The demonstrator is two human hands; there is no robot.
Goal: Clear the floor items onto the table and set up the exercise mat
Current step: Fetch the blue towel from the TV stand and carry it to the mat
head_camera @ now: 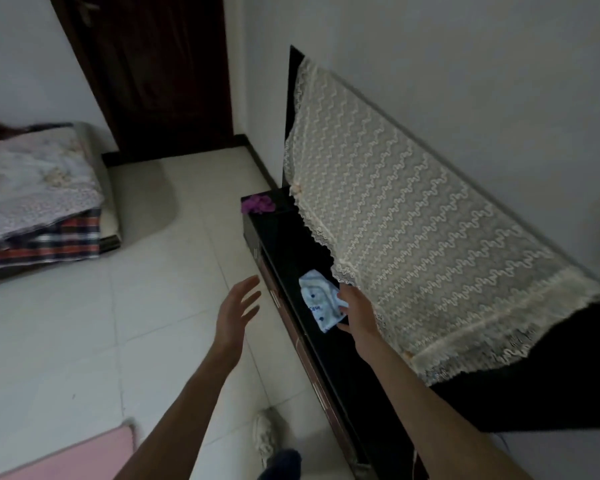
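My right hand (355,306) grips a small white packet with blue print (317,299) just over the glossy black top of the low table (284,251) along the right wall. Whether the packet touches the tabletop I cannot tell. My left hand (236,313) hovers over the floor tiles left of the table's edge, fingers spread and empty. The corner of a pink exercise mat (80,455) lies on the floor at the bottom left.
A television draped in cream lace (413,216) stands on the table. A purple item (257,203) lies at the table's far end. A bed with patterned covers (32,195) is at the left, a dark door (160,71) beyond. My shoe (265,434) is below.
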